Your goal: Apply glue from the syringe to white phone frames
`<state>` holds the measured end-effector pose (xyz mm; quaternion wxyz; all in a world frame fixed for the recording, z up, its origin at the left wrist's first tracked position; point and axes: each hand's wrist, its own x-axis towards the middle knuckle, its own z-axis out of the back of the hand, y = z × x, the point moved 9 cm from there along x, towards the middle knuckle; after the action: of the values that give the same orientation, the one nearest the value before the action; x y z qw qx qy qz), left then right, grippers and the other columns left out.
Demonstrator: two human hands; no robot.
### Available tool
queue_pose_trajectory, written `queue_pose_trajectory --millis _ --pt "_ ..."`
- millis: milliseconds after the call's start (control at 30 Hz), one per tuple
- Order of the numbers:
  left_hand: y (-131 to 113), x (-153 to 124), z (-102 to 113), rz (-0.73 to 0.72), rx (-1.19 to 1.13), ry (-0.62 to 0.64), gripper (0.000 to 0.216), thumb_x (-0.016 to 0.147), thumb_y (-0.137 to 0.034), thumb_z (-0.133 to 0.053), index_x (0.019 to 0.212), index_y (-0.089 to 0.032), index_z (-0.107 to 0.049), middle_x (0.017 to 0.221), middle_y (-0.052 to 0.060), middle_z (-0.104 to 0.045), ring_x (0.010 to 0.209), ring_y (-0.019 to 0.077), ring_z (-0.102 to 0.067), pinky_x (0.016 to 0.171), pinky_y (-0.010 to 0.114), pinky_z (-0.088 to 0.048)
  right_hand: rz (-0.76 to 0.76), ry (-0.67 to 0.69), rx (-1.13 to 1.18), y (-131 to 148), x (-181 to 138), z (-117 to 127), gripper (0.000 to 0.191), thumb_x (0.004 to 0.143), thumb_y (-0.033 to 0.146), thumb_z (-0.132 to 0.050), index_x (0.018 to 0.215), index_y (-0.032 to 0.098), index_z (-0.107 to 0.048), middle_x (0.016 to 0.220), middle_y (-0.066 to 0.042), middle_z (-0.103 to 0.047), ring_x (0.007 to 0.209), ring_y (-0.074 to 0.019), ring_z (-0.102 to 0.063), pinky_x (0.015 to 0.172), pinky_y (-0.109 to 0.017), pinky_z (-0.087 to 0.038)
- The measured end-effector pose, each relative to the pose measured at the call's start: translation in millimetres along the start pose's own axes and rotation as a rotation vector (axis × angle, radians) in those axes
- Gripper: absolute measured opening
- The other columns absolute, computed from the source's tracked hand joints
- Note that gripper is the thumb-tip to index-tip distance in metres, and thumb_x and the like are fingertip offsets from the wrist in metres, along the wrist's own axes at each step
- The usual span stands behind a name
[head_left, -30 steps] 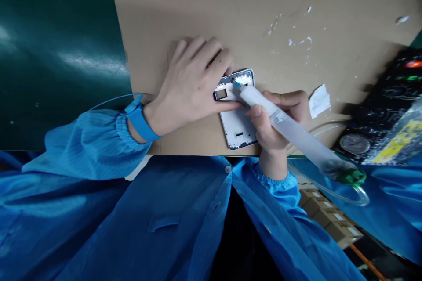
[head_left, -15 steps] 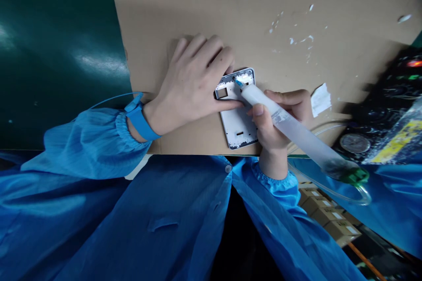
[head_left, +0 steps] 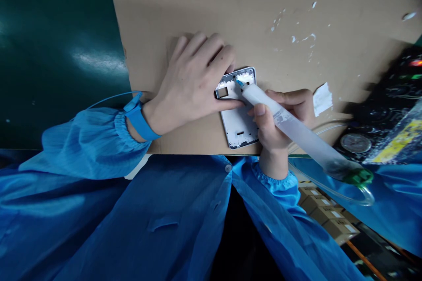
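Note:
A phone frame (head_left: pixel 235 119), pale with dark trim and small cut-outs, lies on the cardboard in front of me. My left hand (head_left: pixel 194 77) grips its upper left edge, the thumb across the inner face and the curled fingers at the far side. In my right hand (head_left: pixel 275 125) is a translucent dispensing syringe (head_left: pixel 298 136), held slanted with white material inside. Its blue needle tip (head_left: pixel 239 82) points at the frame's dark upper strip; whether it touches I cannot tell. A green cap (head_left: pixel 359 177) with a clear hose closes the syringe's back end.
Cardboard (head_left: pixel 198 0) covers the green table (head_left: pixel 56 17). White residue specks (head_left: pixel 293 39) and a torn white scrap (head_left: pixel 322 99) lie on it. At right stands a dark control box (head_left: pixel 376 118) with a gauge and lit display. Cartons (head_left: pixel 326 213) show below, at lower right.
Hands, syringe and phone frame keep almost the same places. The surrounding view has shifted very slightly; the needle tip stays over the frame's upper strip.

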<state>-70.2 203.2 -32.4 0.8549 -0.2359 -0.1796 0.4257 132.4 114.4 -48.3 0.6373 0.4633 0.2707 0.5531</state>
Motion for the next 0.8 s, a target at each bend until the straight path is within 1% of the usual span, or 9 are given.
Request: queue_pose_trajectory --millis 67,167,233,333,433,533,700,800 --pt "0.0 -0.2 1.5 -0.009 -0.017 -0.024 0.054 0.092 -0.068 -0.089 0.125 -0.032 -0.068 0.118 0.015 -0.072 0.116 0.0475 -0.065 0.096 0.061 -0.043 -0.001 0.001 0.011 0.8 -0.2 0.2 0.038 0.094 0.054 -0.092 0.111 0.025 -0.074 0.091 0.002 -0.08 0.067 -0.0165 -0.077 0.053 -0.031 -0.055" --pt "0.4 0.0 1.2 -0.017 -0.007 -0.037 0.052 0.093 -0.071 -0.086 0.12 -0.031 -0.068 0.115 0.015 -0.072 0.113 0.0462 -0.065 0.094 0.06 -0.043 -0.023 0.003 0.018 1.4 -0.8 0.5 0.038 0.094 0.054 -0.093 0.11 0.025 -0.074 0.091 0.002 -0.08 0.069 -0.0181 -0.077 0.053 -0.032 -0.056" --pt "1.2 0.3 -0.7 -0.017 0.0 -0.032 0.051 0.093 -0.071 -0.086 0.118 -0.03 -0.068 0.114 0.014 -0.072 0.113 0.0452 -0.065 0.093 0.059 -0.043 -0.046 0.003 0.013 1.5 -1.2 0.6 0.039 0.094 0.055 -0.093 0.11 0.025 -0.074 0.095 0.0 -0.082 0.073 -0.0194 -0.079 0.056 -0.033 -0.059" --pt "0.4 0.8 -0.5 -0.037 0.033 -0.065 0.055 0.091 -0.076 -0.086 0.114 -0.03 -0.067 0.114 0.014 -0.072 0.11 0.0426 -0.065 0.091 0.057 -0.044 -0.06 -0.002 0.021 3.8 -1.1 1.0 0.04 0.093 0.055 -0.094 0.109 0.025 -0.072 0.096 0.0 -0.082 0.077 -0.0205 -0.081 0.061 -0.034 -0.062" --pt "0.1 1.6 -1.4 -0.036 0.063 -0.066 0.057 0.091 -0.078 -0.086 0.112 -0.029 -0.065 0.114 0.013 -0.072 0.11 0.0417 -0.066 0.091 0.057 -0.044 -0.07 0.006 0.018 5.8 -0.5 0.0 0.04 0.094 0.056 -0.093 0.108 0.025 -0.071 0.094 0.001 -0.08 0.077 -0.0204 -0.08 0.059 -0.034 -0.061" --pt "-0.1 2.0 -1.2 -0.022 0.053 -0.048 0.056 0.093 -0.078 -0.084 0.112 -0.029 -0.065 0.112 0.014 -0.072 0.111 0.0431 -0.066 0.091 0.058 -0.044 -0.066 0.008 0.007 6.6 -0.1 -0.2 0.039 0.095 0.055 -0.092 0.108 0.025 -0.071 0.095 0.001 -0.08 0.074 -0.0196 -0.079 0.058 -0.034 -0.059" --pt "-0.5 0.2 1.8 -0.017 -0.02 -0.047 0.052 0.09 -0.067 -0.091 0.119 -0.031 -0.067 0.115 0.014 -0.07 0.114 0.0447 -0.065 0.094 0.059 -0.043 -0.045 -0.011 0.0 7.4 -0.3 1.8 0.038 0.094 0.054 -0.092 0.108 0.025 -0.072 0.096 0.001 -0.081 0.073 -0.0193 -0.078 0.056 -0.034 -0.057" --pt "-2.1 -0.2 3.6 -0.034 -0.012 -0.065 0.051 0.091 -0.067 -0.09 0.119 -0.032 -0.066 0.112 0.013 -0.07 0.112 0.0433 -0.065 0.093 0.058 -0.045 -0.061 -0.012 -0.003 8.4 -0.2 2.0 0.04 0.094 0.056 -0.092 0.107 0.024 -0.072 0.096 -0.001 -0.081 0.072 -0.0201 -0.077 0.056 -0.036 -0.057"
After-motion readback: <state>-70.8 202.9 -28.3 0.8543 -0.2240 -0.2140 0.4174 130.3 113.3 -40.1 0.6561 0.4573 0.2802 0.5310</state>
